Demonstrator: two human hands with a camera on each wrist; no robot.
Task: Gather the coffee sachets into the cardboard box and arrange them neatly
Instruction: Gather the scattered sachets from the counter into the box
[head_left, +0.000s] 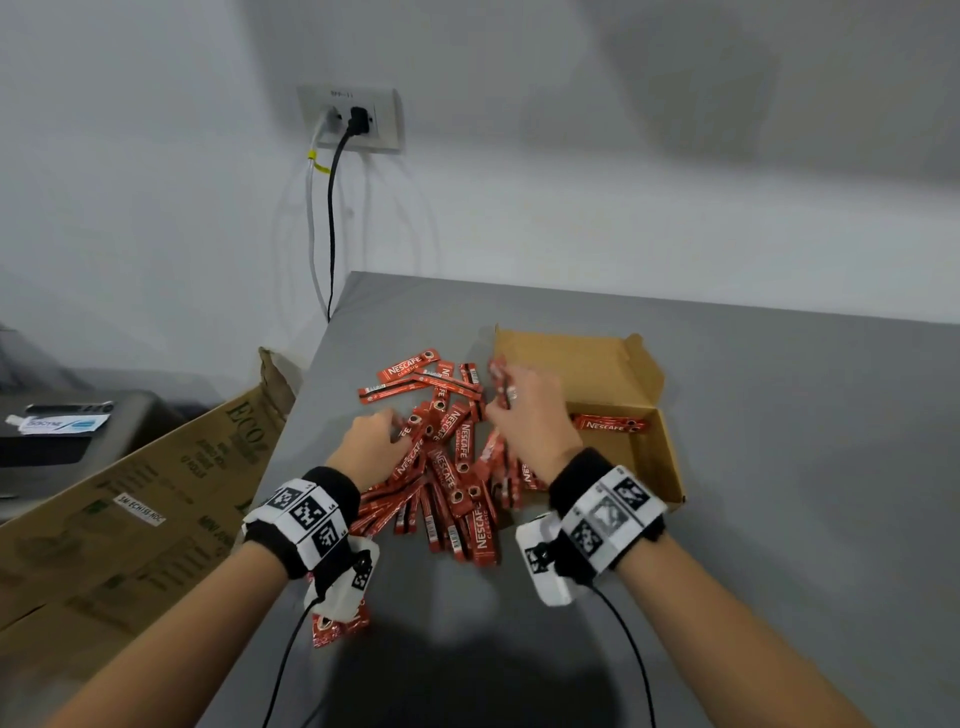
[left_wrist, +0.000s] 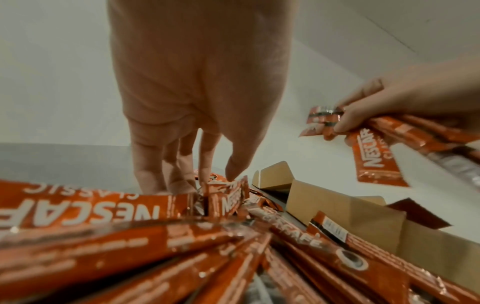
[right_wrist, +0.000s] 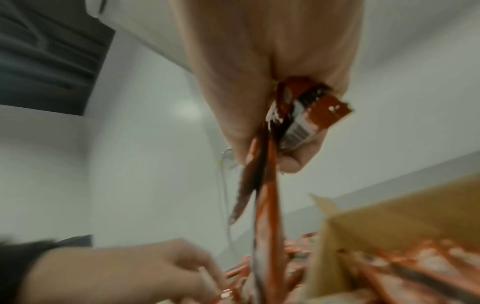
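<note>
A heap of red Nescafe coffee sachets (head_left: 447, 467) lies on the grey table (head_left: 779, 545), just left of the open cardboard box (head_left: 652, 457). One sachet (head_left: 610, 424) lies inside the box. My left hand (head_left: 371, 436) is down on the heap's left side; in the left wrist view its fingers (left_wrist: 179, 164) and thumb pinch a sachet (left_wrist: 228, 195) that sticks up from the heap. My right hand (head_left: 524, 410) hovers over the box's left wall and grips a bundle of sachets (right_wrist: 298, 121), which hang below the palm. The right hand (left_wrist: 389, 107) and its bundle (left_wrist: 374, 158) also show in the left wrist view.
A big flattened carton (head_left: 130, 519) leans beside the table's left edge. A dark machine (head_left: 78, 431) stands further left. Two cables hang from a wall socket (head_left: 353, 119) behind the table. A stray sachet (head_left: 337, 626) lies under my left wrist.
</note>
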